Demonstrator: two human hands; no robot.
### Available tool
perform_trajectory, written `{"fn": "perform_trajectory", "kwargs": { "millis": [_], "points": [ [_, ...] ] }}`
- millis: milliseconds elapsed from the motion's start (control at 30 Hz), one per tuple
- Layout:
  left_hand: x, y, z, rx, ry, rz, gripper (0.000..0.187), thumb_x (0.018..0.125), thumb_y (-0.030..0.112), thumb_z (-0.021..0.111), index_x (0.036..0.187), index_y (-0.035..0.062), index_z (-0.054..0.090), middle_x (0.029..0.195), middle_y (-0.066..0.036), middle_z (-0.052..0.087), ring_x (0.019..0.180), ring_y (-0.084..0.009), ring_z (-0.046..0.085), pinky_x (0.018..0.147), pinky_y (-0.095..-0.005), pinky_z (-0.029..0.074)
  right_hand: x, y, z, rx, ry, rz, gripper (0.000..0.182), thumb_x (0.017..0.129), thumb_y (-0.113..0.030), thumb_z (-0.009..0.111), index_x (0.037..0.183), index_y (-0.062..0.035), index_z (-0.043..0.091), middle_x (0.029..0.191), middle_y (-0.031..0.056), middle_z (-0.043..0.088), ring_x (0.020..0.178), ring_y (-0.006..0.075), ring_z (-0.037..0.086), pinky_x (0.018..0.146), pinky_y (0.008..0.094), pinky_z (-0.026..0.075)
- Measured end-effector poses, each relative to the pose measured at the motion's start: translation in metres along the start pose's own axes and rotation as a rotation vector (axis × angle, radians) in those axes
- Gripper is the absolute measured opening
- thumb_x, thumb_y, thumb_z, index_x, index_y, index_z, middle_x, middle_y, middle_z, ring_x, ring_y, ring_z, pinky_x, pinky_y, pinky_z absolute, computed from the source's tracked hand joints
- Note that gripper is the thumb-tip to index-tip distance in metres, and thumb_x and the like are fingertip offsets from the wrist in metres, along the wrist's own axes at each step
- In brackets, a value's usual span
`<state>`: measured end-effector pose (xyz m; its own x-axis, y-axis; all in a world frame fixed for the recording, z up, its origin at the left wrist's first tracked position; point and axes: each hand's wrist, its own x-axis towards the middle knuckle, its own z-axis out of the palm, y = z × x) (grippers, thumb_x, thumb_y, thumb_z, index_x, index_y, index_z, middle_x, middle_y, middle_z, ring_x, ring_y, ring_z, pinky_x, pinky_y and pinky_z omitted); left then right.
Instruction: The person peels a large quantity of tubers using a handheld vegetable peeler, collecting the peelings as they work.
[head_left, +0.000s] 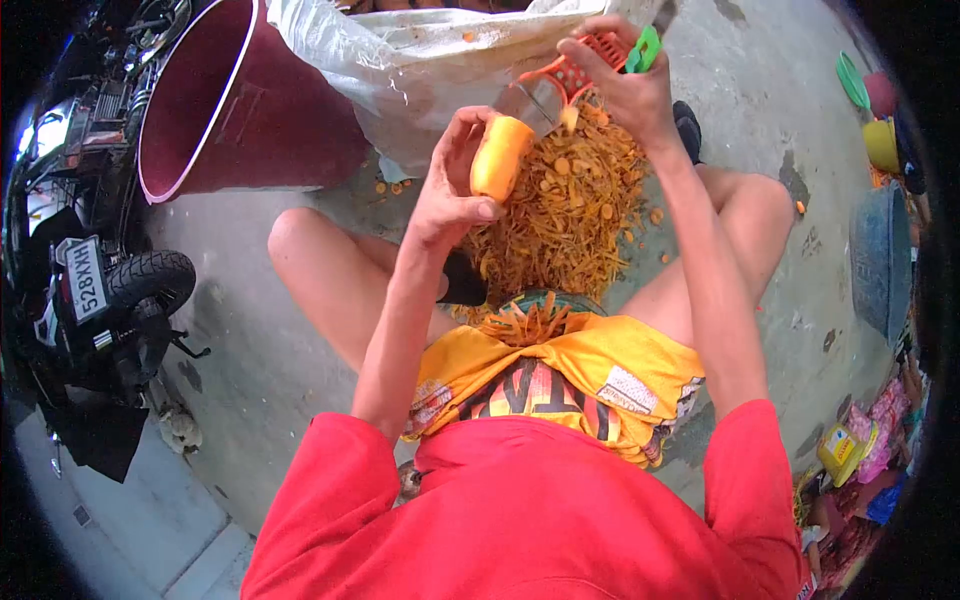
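My left hand [452,180] is wrapped round a thick, peeled carrot piece [502,158] with flat cut ends. Up by the sack's edge, my right hand [630,90] grips an orange peeler [572,80] with a perforated handle. A bright green handle [645,50] also shows in that hand, with a blurred dark part above it; what tool it belongs to I cannot make out. A small pale carrot bit [569,118] shows at the peeler's lower end. Below both hands lies a heap of carrot peelings [570,200], with round cut ends among them.
A white woven sack [400,80] stands ahead, beside a large maroon tub [270,130]. On the left is a parked motorcycle [120,280]. A blue-grey basin [880,265] and a yellow container [845,450] are at the right. More peelings [525,325] lie by my lap.
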<state>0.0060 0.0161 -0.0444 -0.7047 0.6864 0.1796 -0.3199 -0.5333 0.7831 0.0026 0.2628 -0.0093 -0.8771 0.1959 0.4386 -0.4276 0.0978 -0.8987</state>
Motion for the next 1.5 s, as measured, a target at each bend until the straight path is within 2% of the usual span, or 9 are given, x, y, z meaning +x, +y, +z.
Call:
{"fn": "perform_trajectory", "kwargs": {
  "millis": [400,433,600,667,800,1133,1233,1333,1500],
  "points": [
    [0.006,-0.002,0.006,-0.048,0.153,-0.021,0.099,0.056,0.015,0.100,0.140,0.0075,0.049,0.133,-0.002,0.055,0.124,-0.0170,0.055,0.109,-0.0317,0.043,-0.020,-0.019,0.022,-0.252,-0.103,-0.260,0.025,0.091,-0.008,0.079,0.112,-0.0042,0.066,0.098,0.0033,0.073,0.087,0.0083,0.069,0.074,0.0231,0.056],
    [0.007,0.000,0.000,-0.005,0.073,-0.001,0.098,0.057,0.013,0.100,0.140,0.0079,0.049,0.133,-0.002,0.056,0.126,-0.0174,0.055,0.110,-0.0324,0.042,-0.020,-0.019,0.018,-0.067,-0.071,-0.001,0.026,0.091,-0.008,0.080,0.112,-0.0041,0.066,0.097,0.0037,0.073,0.086,0.0086,0.069,0.075,0.0238,0.056],
    [0.005,0.001,0.005,0.052,0.116,-0.017,0.103,0.058,0.026,0.102,0.140,0.0058,0.044,0.132,-0.006,0.057,0.127,-0.0208,0.057,0.111,-0.0360,0.045,-0.010,-0.021,0.009,0.024,0.022,0.063,0.030,0.087,-0.011,0.084,0.112,-0.0061,0.068,0.097,0.0033,0.073,0.085,0.0087,0.069,0.078,0.0256,0.056],
    [0.009,-0.002,-0.006,0.036,0.122,-0.015,0.099,0.052,0.014,0.103,0.135,0.0084,0.049,0.128,-0.003,0.058,0.123,-0.0175,0.056,0.109,-0.0333,0.044,-0.020,-0.026,0.023,-0.256,-0.130,-0.275,0.027,0.089,-0.008,0.082,0.112,-0.0052,0.067,0.096,0.0040,0.073,0.082,0.0085,0.069,0.073,0.0232,0.057],
    [-0.001,-0.004,-0.004,0.007,0.036,-0.058,0.102,0.049,0.018,0.105,0.134,0.0089,0.050,0.129,-0.002,0.056,0.124,-0.0166,0.055,0.108,-0.0329,0.044,0.001,-0.014,-0.004,-0.051,0.044,0.087,0.035,0.084,-0.012,0.087,0.112,-0.0050,0.068,0.107,0.0009,0.071,0.097,0.0083,0.066,0.087,0.0258,0.054],
    [0.004,0.002,0.005,0.018,0.057,-0.035,0.098,0.050,0.017,0.104,0.131,0.0092,0.050,0.128,-0.001,0.054,0.124,-0.0161,0.053,0.110,-0.0327,0.041,-0.002,-0.014,0.002,0.019,0.052,0.038,0.038,0.081,-0.010,0.089,0.112,-0.0043,0.069,0.104,-0.0003,0.071,0.098,0.0081,0.065,0.087,0.0248,0.054],
    [0.008,0.002,0.003,0.024,0.060,-0.016,0.097,0.050,0.014,0.104,0.131,0.0099,0.050,0.126,0.000,0.055,0.124,-0.0157,0.053,0.109,-0.0322,0.042,-0.019,-0.023,0.020,-0.173,-0.131,-0.203,0.028,0.086,-0.009,0.085,0.108,-0.0040,0.068,0.095,-0.0003,0.071,0.085,0.0069,0.066,0.074,0.0211,0.054],
    [0.002,0.002,-0.002,0.069,-0.048,0.000,0.096,0.051,0.013,0.104,0.130,0.0103,0.050,0.125,0.000,0.055,0.124,-0.0156,0.053,0.108,-0.0328,0.042,-0.001,-0.014,-0.006,-0.111,0.033,0.098,0.036,0.080,-0.012,0.091,0.107,-0.0052,0.069,0.099,-0.0015,0.070,0.095,0.0074,0.065,0.085,0.0248,0.054],
    [0.008,0.001,0.002,0.108,0.070,0.014,0.097,0.049,0.016,0.105,0.129,0.0091,0.050,0.126,-0.001,0.055,0.123,-0.0164,0.053,0.107,-0.0326,0.043,-0.021,-0.031,0.024,-0.217,-0.141,-0.204,0.028,0.085,-0.008,0.085,0.107,-0.0047,0.068,0.093,-0.0007,0.070,0.079,0.0064,0.065,0.069,0.0211,0.054]
  ]
}}
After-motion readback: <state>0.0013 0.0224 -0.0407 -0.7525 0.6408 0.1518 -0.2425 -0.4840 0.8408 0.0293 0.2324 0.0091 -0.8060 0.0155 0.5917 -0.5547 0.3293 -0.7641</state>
